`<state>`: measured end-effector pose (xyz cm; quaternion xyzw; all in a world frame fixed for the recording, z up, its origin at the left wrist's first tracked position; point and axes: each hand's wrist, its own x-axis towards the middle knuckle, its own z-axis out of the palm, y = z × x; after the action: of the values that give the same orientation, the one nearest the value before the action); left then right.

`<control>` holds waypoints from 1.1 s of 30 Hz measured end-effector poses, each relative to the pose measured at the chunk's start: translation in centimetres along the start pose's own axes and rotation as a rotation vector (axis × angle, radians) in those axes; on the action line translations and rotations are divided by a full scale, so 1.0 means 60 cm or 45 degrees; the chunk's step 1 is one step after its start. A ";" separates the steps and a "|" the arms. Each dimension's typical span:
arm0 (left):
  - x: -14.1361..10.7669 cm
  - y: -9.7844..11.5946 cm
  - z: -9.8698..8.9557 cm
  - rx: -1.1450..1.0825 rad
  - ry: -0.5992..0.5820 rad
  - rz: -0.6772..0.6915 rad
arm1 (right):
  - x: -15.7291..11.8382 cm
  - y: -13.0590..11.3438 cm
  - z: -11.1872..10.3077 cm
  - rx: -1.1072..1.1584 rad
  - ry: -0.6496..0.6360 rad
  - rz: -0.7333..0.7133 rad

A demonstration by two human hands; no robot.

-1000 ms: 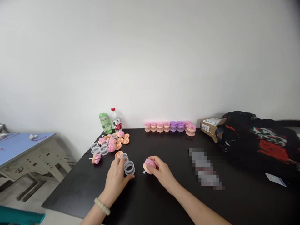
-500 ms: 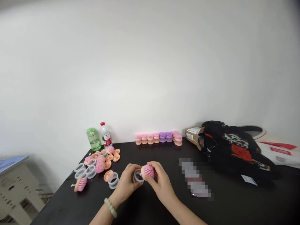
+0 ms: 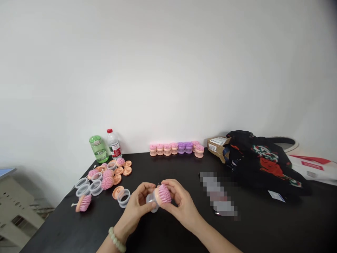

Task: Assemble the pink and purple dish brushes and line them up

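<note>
Above the black table, my left hand, with a beaded bracelet at its wrist, grips a clear plastic ring-shaped cup. My right hand holds a round pink bristle brush head with a peach base. The base meets the cup's open end, and the bristles face right. Left of my hands another clear ring stands by a peach disc. Farther left, several more clear rings, pink brush heads and peach discs lie in a loose group.
Along the wall runs a row of finished-looking pink brushes and purple brushes. A green bottle and a water bottle stand back left. At right are a cardboard box, a black bag and a card.
The brush head and the clear cup, apart before, now meet. My right hand has turned the brush head slightly and brought it against the cup. The view has shifted a little.
</note>
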<state>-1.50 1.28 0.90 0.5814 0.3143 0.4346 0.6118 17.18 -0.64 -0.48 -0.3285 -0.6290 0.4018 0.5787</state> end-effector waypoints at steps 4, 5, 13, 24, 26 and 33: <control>-0.003 0.001 0.009 -0.070 0.027 -0.012 | -0.005 0.002 -0.004 -0.034 -0.028 0.090; -0.003 0.000 0.010 -0.085 0.021 -0.018 | -0.006 0.004 -0.006 -0.046 -0.029 0.107; -0.003 -0.012 0.008 -0.310 -0.082 -0.253 | -0.009 -0.003 -0.023 -0.085 -0.261 0.058; 0.000 -0.010 0.025 -0.088 0.089 -0.331 | -0.010 -0.003 -0.028 -0.475 -0.265 -0.174; -0.002 -0.007 0.025 0.007 0.135 -0.244 | -0.013 0.002 -0.023 -0.438 -0.225 -0.117; -0.012 0.010 0.026 -0.119 -0.028 0.036 | -0.008 0.005 -0.014 -0.208 -0.064 0.097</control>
<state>-0.53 -0.10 1.57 0.5612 0.2788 0.4511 0.6355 18.03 -0.83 -1.00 -0.3879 -0.6612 0.3790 0.5183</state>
